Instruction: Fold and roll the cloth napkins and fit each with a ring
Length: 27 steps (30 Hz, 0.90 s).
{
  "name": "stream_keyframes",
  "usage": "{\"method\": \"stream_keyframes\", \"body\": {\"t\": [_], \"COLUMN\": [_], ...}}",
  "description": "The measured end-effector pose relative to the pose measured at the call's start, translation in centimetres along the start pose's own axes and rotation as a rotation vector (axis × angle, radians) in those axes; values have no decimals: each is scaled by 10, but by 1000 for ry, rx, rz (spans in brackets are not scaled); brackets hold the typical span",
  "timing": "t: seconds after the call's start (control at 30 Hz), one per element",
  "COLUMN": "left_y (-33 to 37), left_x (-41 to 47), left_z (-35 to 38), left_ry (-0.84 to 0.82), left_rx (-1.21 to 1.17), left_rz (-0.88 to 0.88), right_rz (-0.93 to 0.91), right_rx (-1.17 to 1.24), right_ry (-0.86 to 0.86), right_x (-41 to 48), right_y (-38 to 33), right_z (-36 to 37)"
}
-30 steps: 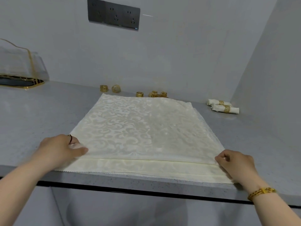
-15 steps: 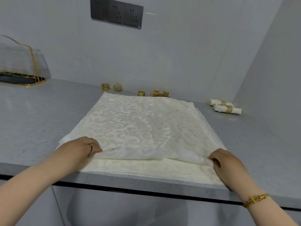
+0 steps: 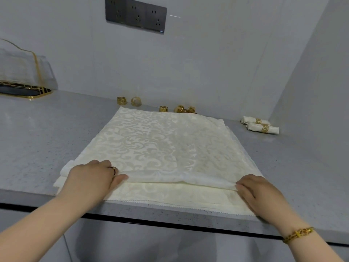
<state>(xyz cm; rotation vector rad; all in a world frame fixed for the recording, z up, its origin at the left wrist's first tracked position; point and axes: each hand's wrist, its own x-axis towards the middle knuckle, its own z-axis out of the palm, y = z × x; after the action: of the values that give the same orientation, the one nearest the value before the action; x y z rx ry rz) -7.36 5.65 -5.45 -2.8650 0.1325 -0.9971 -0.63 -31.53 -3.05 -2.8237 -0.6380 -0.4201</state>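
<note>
Likely a kitchen: a speckled grey countertop [image 3: 37,138] is running beneath a socket panel [image 3: 136,15], gold napkin rings [image 3: 163,108] lying on it.

L hand [image 3: 92,176] & R hand [image 3: 258,193] palms down, reaching fwd — each pinching napkin [image 3: 160,144] fold

No text, number, label or brand legible; gold rings [image 3: 163,108] show only a key-fret pattern.
</note>
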Motion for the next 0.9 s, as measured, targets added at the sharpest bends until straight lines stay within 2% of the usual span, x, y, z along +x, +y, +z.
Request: {"method": "stream_keyframes", "body": {"t": [0.03, 0.1, 0.13, 0.17, 0.27, 0.37, 0.47, 0.5, 0.57, 0.67, 0.8, 0.9], "left_y": [-1, 6, 3, -6, -13, -35, -33, -32, -35, -43, -45, -45], "left_x": [-1, -1, -3, -4, -4, -12, -10, -7, -1, 6, 17, 24], "left_z": [2, -16, -19, -14, -28, -15, -20, -21, -23, -13, -13, -13], "left_ry": [50, -116, -126, -30, -211, -89, -68, -67, -146, -302, -431, -510], "left_rx": [6, 22, -21, -9, -97, -116, -116, -130, -239, -542, -671, -544], "left_rz": [17, 35, 74, 108, 75, 95, 122, 104, -96, -347, -466, -428], "right_rz": [-4, -36, -74, -120, -149, -147, -75, -18, 109, 237, 332, 355], "right_rx": [-6, -83, -95, -149, -308, -264, -113, -25, 209, 331, 374, 335], "right_ry": [5, -4, 11, 25, 91, 98, 83, 59, -50, -101, -173, -171], "right_x": [0, -2, -2, -2, -4, -7, -7, -7, -4, 5, 16, 19], "right_y": [0, 0, -2, -2, 12, 21, 27, 23, 22, 19, 15, 16], "right_z": [-1, -3, -4, -5, -4, -5, -5, -10, -11, -13, -14, -16]}}
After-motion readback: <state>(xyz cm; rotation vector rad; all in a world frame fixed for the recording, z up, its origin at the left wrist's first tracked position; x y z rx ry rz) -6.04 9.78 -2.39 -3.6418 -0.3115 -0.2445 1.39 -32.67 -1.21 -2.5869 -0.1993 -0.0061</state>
